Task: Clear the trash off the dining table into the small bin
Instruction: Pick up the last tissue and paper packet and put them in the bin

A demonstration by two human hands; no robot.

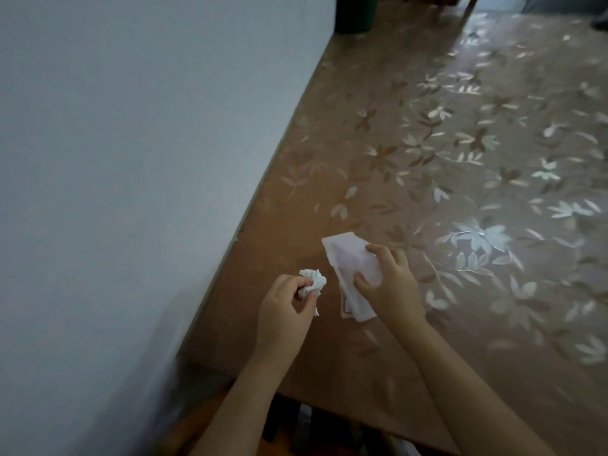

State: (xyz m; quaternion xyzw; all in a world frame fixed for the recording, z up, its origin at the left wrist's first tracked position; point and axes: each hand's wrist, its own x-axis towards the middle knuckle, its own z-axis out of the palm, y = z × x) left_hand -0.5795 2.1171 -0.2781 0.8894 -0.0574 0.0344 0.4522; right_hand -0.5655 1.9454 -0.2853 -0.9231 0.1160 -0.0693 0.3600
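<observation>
My left hand [284, 311] is closed around a small crumpled white tissue [312, 283], held just above the near left part of the table. My right hand [390, 281] grips a flat white and pale pink plastic wrapper [345, 258] that lies slanted on the tablecloth, thumb on top and fingers over its far edge. A dark green bin [355, 13] stands at the far end of the table by the wall, only its lower part in view.
The table [460, 143] carries a brown glossy cloth with a pale flower print. A white wall [131, 159] runs along its left edge. A wooden chair [460, 1] stands at the far end. The near table edge is just below my forearms.
</observation>
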